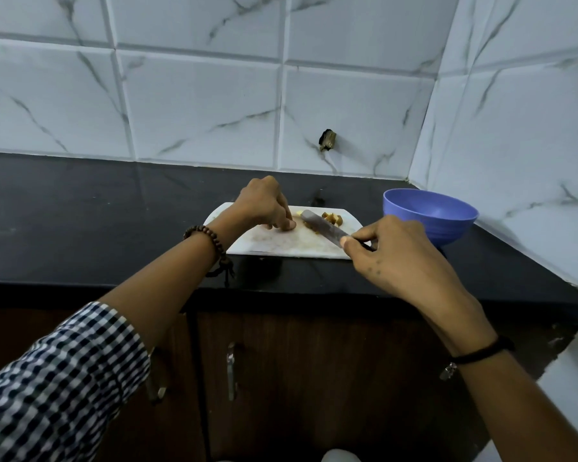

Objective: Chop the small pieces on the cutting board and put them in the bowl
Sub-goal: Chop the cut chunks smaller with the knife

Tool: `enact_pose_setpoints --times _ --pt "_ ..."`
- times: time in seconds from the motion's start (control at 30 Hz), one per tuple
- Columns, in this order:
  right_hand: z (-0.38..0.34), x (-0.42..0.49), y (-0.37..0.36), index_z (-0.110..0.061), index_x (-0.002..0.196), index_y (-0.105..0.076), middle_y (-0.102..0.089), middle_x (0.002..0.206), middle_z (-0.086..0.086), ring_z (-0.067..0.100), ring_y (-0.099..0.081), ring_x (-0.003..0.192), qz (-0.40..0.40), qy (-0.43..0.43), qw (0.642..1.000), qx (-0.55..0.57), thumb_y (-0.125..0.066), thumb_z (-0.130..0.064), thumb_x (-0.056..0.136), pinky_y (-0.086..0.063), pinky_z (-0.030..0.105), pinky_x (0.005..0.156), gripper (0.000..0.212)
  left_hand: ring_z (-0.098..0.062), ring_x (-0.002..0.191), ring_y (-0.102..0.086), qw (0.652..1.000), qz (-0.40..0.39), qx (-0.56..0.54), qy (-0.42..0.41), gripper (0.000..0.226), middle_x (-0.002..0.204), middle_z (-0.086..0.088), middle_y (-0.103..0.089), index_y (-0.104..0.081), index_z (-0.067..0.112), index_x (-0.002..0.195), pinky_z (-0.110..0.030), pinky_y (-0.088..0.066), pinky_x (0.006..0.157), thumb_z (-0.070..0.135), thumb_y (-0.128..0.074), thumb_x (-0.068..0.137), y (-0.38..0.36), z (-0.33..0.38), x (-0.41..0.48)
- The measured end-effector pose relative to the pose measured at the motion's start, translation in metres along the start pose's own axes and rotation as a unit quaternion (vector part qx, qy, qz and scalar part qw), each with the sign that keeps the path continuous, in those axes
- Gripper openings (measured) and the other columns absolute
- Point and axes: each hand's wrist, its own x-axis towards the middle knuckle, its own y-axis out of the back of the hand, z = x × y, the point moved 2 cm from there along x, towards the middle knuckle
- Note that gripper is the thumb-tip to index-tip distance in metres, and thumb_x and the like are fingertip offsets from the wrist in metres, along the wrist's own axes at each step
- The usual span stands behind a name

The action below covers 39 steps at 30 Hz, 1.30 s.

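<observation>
One flat white board point(281, 243), brown chunks point(331, 217), steel knife point(324, 226), round blue bowl point(457, 230)

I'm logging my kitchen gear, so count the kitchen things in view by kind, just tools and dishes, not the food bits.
cutting board: 1
knife: 1
bowl: 1
Total: 3

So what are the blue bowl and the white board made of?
The bowl looks like plastic: even blue colour, thin rim, soft shine. The board is probably plastic too: thin, flat, matt white, with stains and scuffs.
</observation>
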Motion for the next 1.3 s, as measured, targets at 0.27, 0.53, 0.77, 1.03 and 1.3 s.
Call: enact_pose_setpoints --times 0.27,0.53,0.77,1.03,1.3 --pt "0.005 0.010 -0.016 -0.019 0.095 -0.075 -0.066 0.100 0.006 0.016 -0.059 0.079 -0.009 -0.024 0.999 0.024 -0.055 -0.042 0.095 -0.045 0.029 0.054 0.031 -0.029 0.091 -0.073 0.992 -0.023 -0.088 0.092 0.028 0.091 -0.019 -0.074 -0.074 -0.008 0.092 -0.041 -0.059 0.087 0.002 -0.085 0.069 0.004 0.001 0.012" --pt "-0.013 0.017 -0.030 -0.020 0.111 -0.069 -0.042 0.087 -0.001 0.020 -0.050 0.079 -0.017 -0.043 0.998 0.045 -0.050 -0.042 0.098 -0.040 0.029 0.064 0.032 -0.031 0.086 -0.073 0.987 0.019 -0.107 0.116 0.028 0.088 -0.021 -0.074 -0.075 -0.007 0.088 -0.044 -0.061 0.080 0.002 -0.087 0.064 -0.002 -0.002 0.012" --pt "-0.020 0.023 -0.035 -0.017 0.119 -0.064 -0.031 0.078 -0.004 0.018 -0.047 0.074 -0.023 -0.047 0.998 0.030 -0.050 -0.039 0.099 -0.042 0.029 0.066 0.033 -0.029 0.080 -0.072 0.987 0.075 -0.073 0.119 0.023 0.085 -0.017 -0.070 -0.072 -0.003 0.083 -0.043 -0.062 0.073 0.006 -0.082 0.065 -0.011 -0.006 0.013" --pt "-0.032 0.028 -0.048 -0.013 0.090 -0.051 -0.054 0.094 0.006 0.022 -0.051 0.077 -0.037 -0.021 0.999 -0.001 -0.048 -0.031 0.101 -0.038 0.033 0.063 0.022 -0.026 0.072 -0.072 0.990 0.081 -0.037 0.113 0.014 0.078 -0.013 -0.071 -0.071 0.002 0.080 -0.043 -0.062 0.074 0.008 -0.076 0.069 -0.014 -0.005 0.014" --pt "-0.036 0.003 -0.038 -0.018 0.100 -0.048 -0.031 0.075 -0.005 0.015 -0.049 0.078 -0.087 0.008 0.994 -0.062 -0.048 -0.030 0.102 -0.040 0.031 0.065 0.011 -0.025 0.063 -0.063 0.990 0.085 -0.031 0.107 0.015 0.080 -0.015 -0.070 -0.070 0.002 0.078 -0.044 -0.061 0.073 0.011 -0.076 0.066 -0.012 -0.007 0.011"
